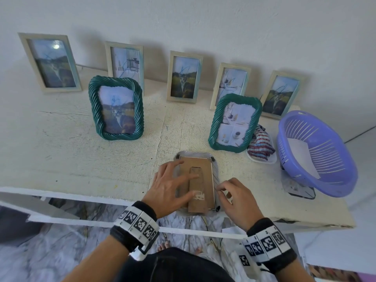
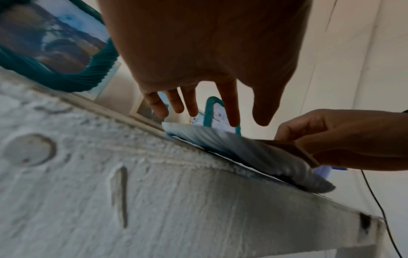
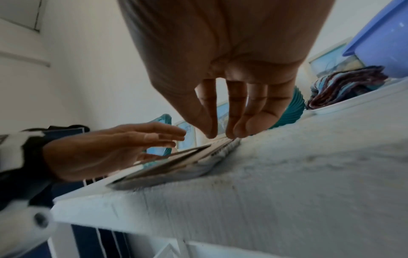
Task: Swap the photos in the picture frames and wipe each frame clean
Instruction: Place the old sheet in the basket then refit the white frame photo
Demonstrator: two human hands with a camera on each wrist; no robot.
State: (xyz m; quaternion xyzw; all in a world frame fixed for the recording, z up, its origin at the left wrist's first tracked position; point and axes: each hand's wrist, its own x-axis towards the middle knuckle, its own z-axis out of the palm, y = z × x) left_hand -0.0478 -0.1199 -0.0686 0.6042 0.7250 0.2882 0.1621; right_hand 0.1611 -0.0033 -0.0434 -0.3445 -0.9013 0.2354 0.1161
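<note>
head downward, wrists low, perhaps close

I see a rough whitish tabletop [image 1: 81, 155] against a plain white wall [image 1: 203, 23], marbled grey floor [image 1: 50, 251] below.

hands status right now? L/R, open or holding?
Left hand: open, fingers spread flat on the cardboard back of the face-down frame.
Right hand: fingertips pinched at the frame's right edge; what they grip cannot be told.
</note>
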